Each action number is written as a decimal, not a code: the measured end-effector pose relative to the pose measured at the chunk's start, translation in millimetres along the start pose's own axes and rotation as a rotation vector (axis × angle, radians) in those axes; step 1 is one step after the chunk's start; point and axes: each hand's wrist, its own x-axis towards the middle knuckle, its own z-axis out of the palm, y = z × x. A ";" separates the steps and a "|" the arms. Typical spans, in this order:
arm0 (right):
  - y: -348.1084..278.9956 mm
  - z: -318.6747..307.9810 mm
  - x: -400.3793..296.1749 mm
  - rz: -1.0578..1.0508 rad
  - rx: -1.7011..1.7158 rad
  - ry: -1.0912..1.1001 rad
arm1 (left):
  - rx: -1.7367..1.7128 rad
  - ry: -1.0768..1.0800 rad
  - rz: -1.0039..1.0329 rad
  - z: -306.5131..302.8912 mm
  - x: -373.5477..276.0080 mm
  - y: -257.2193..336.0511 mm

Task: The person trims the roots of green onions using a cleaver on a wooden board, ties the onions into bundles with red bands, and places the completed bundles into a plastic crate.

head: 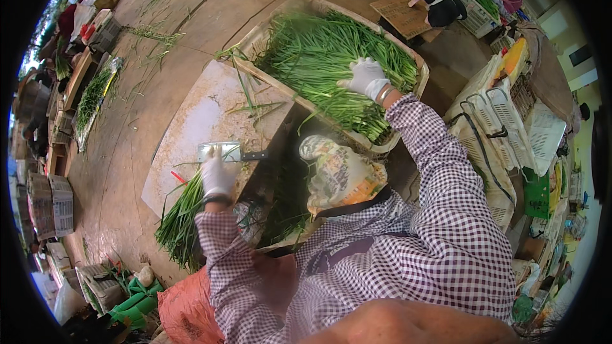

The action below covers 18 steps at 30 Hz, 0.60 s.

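Note:
My left hand (217,177), in a white glove, grips a bunch of long green chives (184,224) at the near left edge of a pale, stained board (191,119). The leaves hang past that edge. A cleaver (256,155) with a black handle lies flat on the board, its blade right by my left fingertips. A red strip (179,177) sticks out beside the bunch. My right hand (367,77), also gloved, rests with spread fingers on loose chives (311,52) that fill a large plastic crate (306,100); its palm side is hidden.
Stray leaves (253,100) lie on the board. An orange-red sack (186,306) sits by my left side. To the right stand stacked white crates (507,129). A person in dark clothing (442,5) is by a wooden board (399,9) at the back. More greens (93,100) lie at left.

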 end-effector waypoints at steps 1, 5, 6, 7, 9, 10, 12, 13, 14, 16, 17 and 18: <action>-6.0 -0.5 -2.5 -0.002 -0.023 -0.056 | -0.154 0.006 0.056 7.3 5.4 19.7; -10.6 1.4 0.1 0.006 -0.158 -0.090 | -0.744 -0.026 0.205 91.0 50.0 95.7; -9.6 7.0 6.5 0.004 -0.145 -0.070 | -0.958 -0.021 0.173 121.7 62.3 114.2; -10.3 10.4 7.9 0.011 -0.123 -0.072 | -1.174 -0.020 0.134 142.8 70.3 133.8; -5.1 16.3 10.9 0.045 -0.076 -0.077 | -1.097 -0.331 0.082 119.1 72.2 182.0; -4.9 15.1 12.0 0.036 -0.049 -0.063 | -1.150 -0.390 -0.111 111.5 69.9 203.0; -0.5 14.5 14.5 0.032 -0.021 -0.050 | -1.218 -0.441 -0.306 128.9 78.9 226.0; 2.1 15.1 16.6 0.030 -0.005 -0.042 | -1.256 -0.367 -0.366 129.3 78.4 238.3; 5.6 15.9 18.1 0.040 0.014 -0.054 | -1.214 -0.303 -0.348 150.6 91.4 236.3; 9.3 15.4 21.2 0.050 0.045 -0.071 | -1.230 -0.221 -0.348 192.1 117.0 226.6; 10.3 18.6 23.2 0.055 0.062 -0.084 | -1.282 -0.210 -0.368 202.8 124.4 223.3; 10.8 25.0 23.4 0.041 0.039 -0.045 | -1.336 -0.201 -0.385 211.8 131.9 221.9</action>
